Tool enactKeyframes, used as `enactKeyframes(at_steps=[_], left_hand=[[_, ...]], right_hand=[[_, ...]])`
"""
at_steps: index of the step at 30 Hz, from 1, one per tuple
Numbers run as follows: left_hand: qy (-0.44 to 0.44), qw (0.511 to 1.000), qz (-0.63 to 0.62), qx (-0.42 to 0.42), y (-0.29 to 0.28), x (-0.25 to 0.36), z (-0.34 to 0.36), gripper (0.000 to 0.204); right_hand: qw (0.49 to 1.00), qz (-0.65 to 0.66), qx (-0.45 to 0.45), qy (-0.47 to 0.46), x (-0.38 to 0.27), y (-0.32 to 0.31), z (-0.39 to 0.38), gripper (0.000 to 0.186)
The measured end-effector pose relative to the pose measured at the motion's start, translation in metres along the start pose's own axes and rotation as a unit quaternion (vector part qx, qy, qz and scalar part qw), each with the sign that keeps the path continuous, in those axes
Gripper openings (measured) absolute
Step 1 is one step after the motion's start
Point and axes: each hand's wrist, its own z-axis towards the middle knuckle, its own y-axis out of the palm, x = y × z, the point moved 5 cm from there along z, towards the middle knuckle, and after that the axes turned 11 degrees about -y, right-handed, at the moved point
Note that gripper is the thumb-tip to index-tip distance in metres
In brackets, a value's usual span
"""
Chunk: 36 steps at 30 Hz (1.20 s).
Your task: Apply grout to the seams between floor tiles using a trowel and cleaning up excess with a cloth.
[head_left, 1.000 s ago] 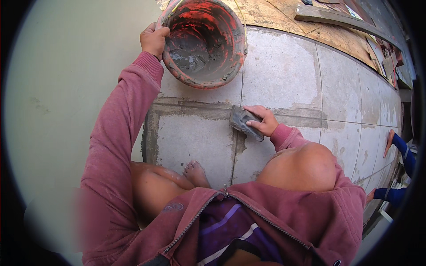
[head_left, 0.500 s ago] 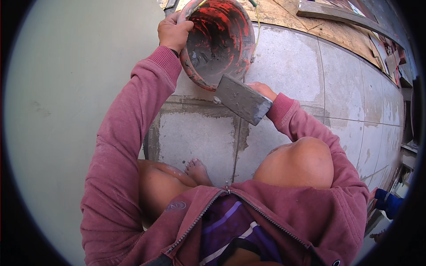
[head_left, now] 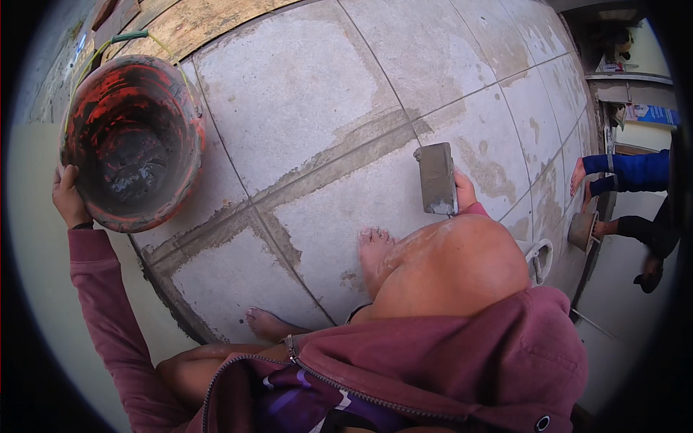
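At the left, my left hand (head_left: 71,200) grips the rim of a red bucket (head_left: 192,155), its thumb over the edge. Grey mortar (head_left: 135,162) lies in the bottom and is smeared up the inner wall, and the bucket's mouth tilts toward me. My right hand (head_left: 465,192) is closed on a rectangular plastering float (head_left: 437,177), whose grip is hidden behind the plate. Wet mortar coats the float's face, with a small lump at one corner. The float is held above the tiles, well apart from the bucket.
Grey floor tiles (head_left: 289,79) with mortar-smeared joints (head_left: 339,155) spread around my bare feet. Boards (head_left: 209,25) lie behind the bucket; a pale wall stands at the left. At the far right another person in blue trousers (head_left: 635,172) reaches to a bucket (head_left: 581,229).
My view has turned to the right, so the bucket now appears farther left. The float has moved from beside the bucket's rim away to the right. Another person has come into view.
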Motion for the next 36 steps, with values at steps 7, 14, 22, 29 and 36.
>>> enactKeyframes(at_steps=[7,14,22,29,36], left_hand=[[-0.054,0.999,0.005,-0.001,-0.028,-0.016,0.026,0.02],[-0.032,0.998,0.057,-0.022,-0.043,-0.011,0.021,0.017],[-0.033,0.999,0.043,-0.003,-0.056,-0.017,0.029,0.015],[0.003,0.993,0.109,0.038,-0.051,-0.016,0.023,0.018],[-0.09,0.996,-0.013,-0.02,-0.056,-0.021,0.018,0.021]], right_hand=[[0.791,-0.542,0.12,-0.259,-0.033,0.003,0.038,0.04],[0.776,-0.559,0.047,-0.288,-0.033,0.017,0.041,0.039],[0.833,-0.516,-0.062,-0.189,-0.012,0.017,0.032,0.04],[0.943,-0.261,0.12,-0.167,-0.024,-0.039,0.045,0.035],[0.971,-0.215,0.006,-0.103,-0.047,-0.019,0.069,0.042]])
